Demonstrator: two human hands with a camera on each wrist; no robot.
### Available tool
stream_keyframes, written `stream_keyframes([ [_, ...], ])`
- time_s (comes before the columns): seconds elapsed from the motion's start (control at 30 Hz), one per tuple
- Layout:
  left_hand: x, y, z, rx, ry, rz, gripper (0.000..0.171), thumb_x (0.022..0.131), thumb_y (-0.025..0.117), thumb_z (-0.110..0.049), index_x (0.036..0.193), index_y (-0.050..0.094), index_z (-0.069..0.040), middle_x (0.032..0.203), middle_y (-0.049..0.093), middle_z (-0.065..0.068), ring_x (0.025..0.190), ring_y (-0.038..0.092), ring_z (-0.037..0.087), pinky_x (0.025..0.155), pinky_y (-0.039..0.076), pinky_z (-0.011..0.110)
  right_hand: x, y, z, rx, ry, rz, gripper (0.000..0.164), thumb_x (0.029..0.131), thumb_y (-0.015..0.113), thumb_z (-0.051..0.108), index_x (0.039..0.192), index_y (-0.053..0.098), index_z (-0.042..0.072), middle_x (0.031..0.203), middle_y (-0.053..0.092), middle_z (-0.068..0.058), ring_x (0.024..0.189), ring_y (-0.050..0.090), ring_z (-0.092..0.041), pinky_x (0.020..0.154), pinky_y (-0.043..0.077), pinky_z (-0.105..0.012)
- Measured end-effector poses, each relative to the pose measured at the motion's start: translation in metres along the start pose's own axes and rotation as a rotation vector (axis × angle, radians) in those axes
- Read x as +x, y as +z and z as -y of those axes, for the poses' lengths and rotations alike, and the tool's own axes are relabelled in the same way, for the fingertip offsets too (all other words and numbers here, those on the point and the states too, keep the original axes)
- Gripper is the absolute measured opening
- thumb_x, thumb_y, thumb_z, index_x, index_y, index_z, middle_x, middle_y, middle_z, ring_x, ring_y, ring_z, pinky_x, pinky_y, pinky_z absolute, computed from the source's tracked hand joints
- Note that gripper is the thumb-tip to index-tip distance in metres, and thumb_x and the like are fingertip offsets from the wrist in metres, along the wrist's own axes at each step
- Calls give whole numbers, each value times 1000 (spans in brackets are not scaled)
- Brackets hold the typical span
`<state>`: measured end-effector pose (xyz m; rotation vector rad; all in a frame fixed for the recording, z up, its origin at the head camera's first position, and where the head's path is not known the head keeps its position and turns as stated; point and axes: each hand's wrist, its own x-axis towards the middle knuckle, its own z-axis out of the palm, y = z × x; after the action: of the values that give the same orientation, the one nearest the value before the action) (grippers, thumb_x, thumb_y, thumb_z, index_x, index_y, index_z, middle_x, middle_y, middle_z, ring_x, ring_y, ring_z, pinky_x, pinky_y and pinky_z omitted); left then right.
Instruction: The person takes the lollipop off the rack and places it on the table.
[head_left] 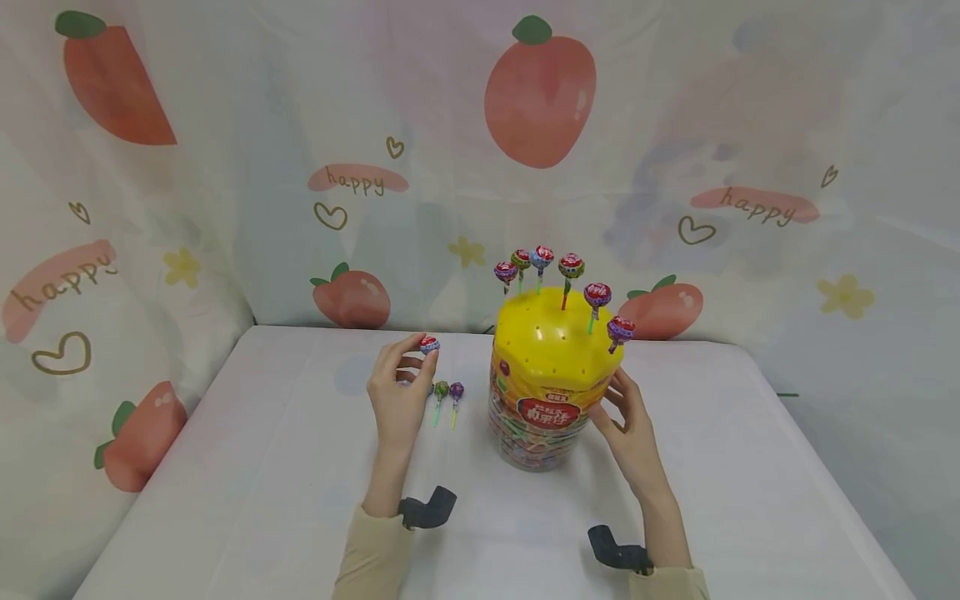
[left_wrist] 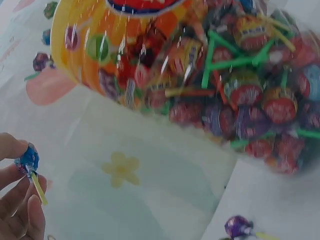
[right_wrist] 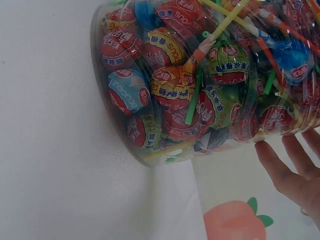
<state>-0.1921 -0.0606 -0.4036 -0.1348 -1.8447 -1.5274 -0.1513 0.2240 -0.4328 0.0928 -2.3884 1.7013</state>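
Note:
My left hand (head_left: pixel 396 396) pinches a blue-wrapped lollipop (head_left: pixel 429 344) between thumb and fingers, left of a large clear jar (head_left: pixel 534 446) and above the table. In the left wrist view the yellow stick of this lollipop (left_wrist: pixel 30 161) points downward. The jar has a yellow lid (head_left: pixel 551 340) with small holes; several lollipops stand upright in it along the far and right edges, one of them purple (head_left: pixel 597 295). My right hand (head_left: pixel 633 433) rests its fingertips against the jar's right side. In the right wrist view those fingers (right_wrist: pixel 277 170) look extended, not wrapped around the jar.
A green lollipop (head_left: pixel 441 390) and a purple lollipop (head_left: pixel 457 390) lie on the white table (head_left: pixel 247 483) between my left hand and the jar. Others there are partly hidden by the hand. Behind the table hangs a printed cloth (head_left: pixel 442 108). Wrapped lollipops (right_wrist: pixel 175 85) fill the jar.

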Motion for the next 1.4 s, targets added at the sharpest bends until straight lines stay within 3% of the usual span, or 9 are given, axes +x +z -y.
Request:
stream_keyframes([
  [0.2,4,-12,23,53,-80,4,27,83,75,-13,109,72,-7,97,68,13,74,62,13,62,44,13,0,0,0,3,5,-5,69,96,57,17,153,19,17,153,28,-14,140,30,-37,107,29,-67],
  [0.5,12,-26,53,234,-132,49,28,81,76,-12,108,72,-4,96,71,13,70,63,22,62,44,12,2,-1,0,-4,-9,-4,68,96,57,17,153,20,17,153,29,-14,140,30,-37,106,30,-67],
  [0.97,14,-44,107,454,-415,118,30,85,70,-22,111,71,-8,100,68,13,84,66,27,70,46,31,-1,0,0,6,2,5,69,96,57,16,153,19,18,152,29,-14,140,30,-36,106,29,-67],
  [1.4,10,-46,137,530,-440,160,30,85,70,-24,108,72,-4,97,68,16,90,65,30,75,47,40,0,0,-1,-2,-12,2,68,96,57,15,153,19,16,153,28,-14,140,29,-37,106,28,-69],
])
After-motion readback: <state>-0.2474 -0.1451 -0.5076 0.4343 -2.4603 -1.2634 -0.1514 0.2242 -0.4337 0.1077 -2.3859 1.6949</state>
